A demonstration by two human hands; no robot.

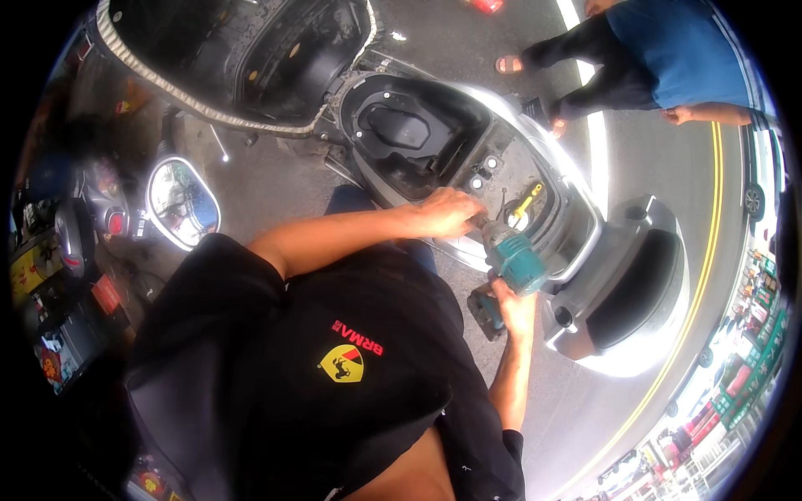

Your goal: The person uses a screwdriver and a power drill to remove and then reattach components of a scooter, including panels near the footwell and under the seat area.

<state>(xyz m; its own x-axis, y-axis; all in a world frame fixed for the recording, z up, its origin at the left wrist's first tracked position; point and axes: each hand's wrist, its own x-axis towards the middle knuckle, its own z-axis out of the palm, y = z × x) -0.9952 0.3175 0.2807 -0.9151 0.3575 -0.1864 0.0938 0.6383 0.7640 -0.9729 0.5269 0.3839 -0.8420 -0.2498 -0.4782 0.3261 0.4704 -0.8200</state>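
A teal and black cordless impact wrench (516, 257) is over the near edge of a scooter's rear body. My right hand (511, 302) is wrapped around its grip from below. At the tool's front end my left hand (447, 213) is closed, fingers pinched around the nose; what sits in the tip is hidden by them. Beneath and beyond is the open black underseat compartment (401, 125). Behind it, the grey tail panel (501, 146) shows two pale round bolt heads. A yellow-handled tool (528, 202) lies across a round opening there.
The scooter's raised seat (251, 58) stands at the upper left. A silver grab-rail and black backrest (635, 288) lie to the right. A mirror (184, 200) and parked scooters (92, 213) are at the left. A person in blue (668, 58) stands on the road's far side.
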